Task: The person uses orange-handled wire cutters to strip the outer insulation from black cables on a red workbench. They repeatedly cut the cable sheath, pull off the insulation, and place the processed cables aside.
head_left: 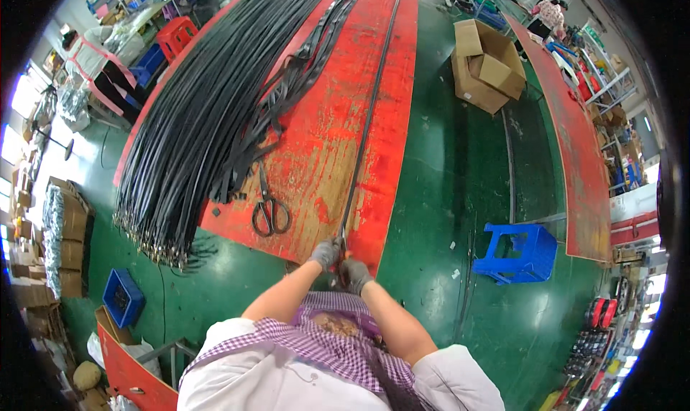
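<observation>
Both hands gloved in grey, side by side at the near edge of the red counter [316, 159]. Left hand [325, 253] is curled closed around the near end of the long black strap [366, 123]. Right hand [355, 274] sits just below and beside it, fingers also folded in; it appears to grip the same strap end, though whether it also holds a small tool I cannot tell.

Strap: one thin dark band, lying flat on the counter and running straight away from my hands toward the far end. Only its near end is in my grasp; the rest rests on the painted surface. Judgement: light for its length, limp and flexible, not fragile, probably somewhat smooth, so the gloves help. Best hold is where I have it now, pinched at the end, since anywhere further up it would sag and drag.

Left of the strap, apart from my hands: black-handled scissors [270, 208] lying on the worn patch of counter. Beyond those, a large bundle of black straps [208, 102] spread along the counter's left side, their metal-tipped ends hanging over the near edge. Green floor around; blue plastic stool [519, 251] to my right, open cardboard boxes [487, 64] further off.
</observation>
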A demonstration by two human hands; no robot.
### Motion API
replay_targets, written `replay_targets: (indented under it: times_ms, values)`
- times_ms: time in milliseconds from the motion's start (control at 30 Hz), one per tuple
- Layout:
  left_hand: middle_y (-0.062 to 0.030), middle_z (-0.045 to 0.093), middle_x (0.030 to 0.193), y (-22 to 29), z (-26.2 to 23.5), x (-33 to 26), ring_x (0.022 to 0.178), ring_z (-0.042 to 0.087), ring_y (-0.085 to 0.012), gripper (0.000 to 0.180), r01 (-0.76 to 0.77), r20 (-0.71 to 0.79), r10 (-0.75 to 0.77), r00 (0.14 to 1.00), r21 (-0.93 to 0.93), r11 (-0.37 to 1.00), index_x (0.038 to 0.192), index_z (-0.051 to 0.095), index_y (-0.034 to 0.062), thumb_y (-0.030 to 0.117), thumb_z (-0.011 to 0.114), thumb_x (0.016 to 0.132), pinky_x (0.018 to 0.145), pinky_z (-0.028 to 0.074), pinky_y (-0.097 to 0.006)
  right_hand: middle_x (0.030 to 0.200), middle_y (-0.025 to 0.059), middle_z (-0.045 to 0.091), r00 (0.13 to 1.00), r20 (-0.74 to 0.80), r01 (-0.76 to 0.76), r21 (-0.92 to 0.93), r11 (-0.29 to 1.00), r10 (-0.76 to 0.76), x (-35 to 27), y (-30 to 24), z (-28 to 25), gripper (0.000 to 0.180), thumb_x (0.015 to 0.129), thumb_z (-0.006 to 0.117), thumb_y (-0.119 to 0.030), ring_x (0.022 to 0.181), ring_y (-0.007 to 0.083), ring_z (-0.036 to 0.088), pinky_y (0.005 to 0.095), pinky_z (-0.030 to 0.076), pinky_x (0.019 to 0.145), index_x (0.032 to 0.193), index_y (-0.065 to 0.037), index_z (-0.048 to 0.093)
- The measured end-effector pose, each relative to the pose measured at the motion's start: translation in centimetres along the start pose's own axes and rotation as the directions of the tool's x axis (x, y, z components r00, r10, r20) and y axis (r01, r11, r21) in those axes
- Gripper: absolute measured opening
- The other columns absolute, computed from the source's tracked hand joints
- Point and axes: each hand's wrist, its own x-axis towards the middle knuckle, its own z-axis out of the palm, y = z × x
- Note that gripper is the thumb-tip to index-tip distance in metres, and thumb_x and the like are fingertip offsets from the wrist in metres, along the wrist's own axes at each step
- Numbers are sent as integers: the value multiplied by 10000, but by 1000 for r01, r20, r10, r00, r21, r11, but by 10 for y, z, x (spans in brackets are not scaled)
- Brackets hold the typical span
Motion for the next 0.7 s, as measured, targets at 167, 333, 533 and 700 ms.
replay_targets:
  times_ms: [167, 333, 533, 700]
  values:
    - [-214, 545, 873, -30, 3, 17, 780, 548, -335, 348, -176, 148, 151, 977, 169, 970, 1014, 476, 62, 322, 354, 818, 652, 445, -400, 600, 117, 509, 995, -69, 41, -358, 933, -70, 0, -47, 16, 287, 763, 459, -310, 485, 221, 489, 366, 402, 433, 699, -40, 532]
    - [-115, 516, 1034, -35, 6, 3, 935, 486, -299, 367, 105, 300, -33, 953, -226, 968, 1062, 474, 90, 338, 384, 806, 786, 394, -366, 588, 74, 503, 962, -113, 210, -264, 941, -247, 29, -30, 4, 112, 638, 465, -135, 479, 232, 492, 361, 400, 386, 718, -59, 488]
    - [-50, 392, 1181, -15, -24, -11, 1111, 325, -164, 326, 575, 584, -34, 811, -786, 227, 1101, 438, 95, 204, 396, 796, 912, 300, -269, 583, 58, 489, 968, -169, 150, -214, 965, -188, 34, -43, 13, 83, 688, 441, -141, 484, 230, 477, 370, 401, 406, 734, -92, 489]
    - [-42, 561, 884, -68, 13, 6, 795, 532, -150, 286, 269, 269, -96, 958, -734, 623, 1065, 469, 36, 209, 431, 840, 715, 425, -253, 578, 71, 470, 989, -104, 93, -110, 990, -105, 26, -38, 38, 74, 687, 440, -109, 486, 246, 467, 378, 391, 402, 741, -79, 480]
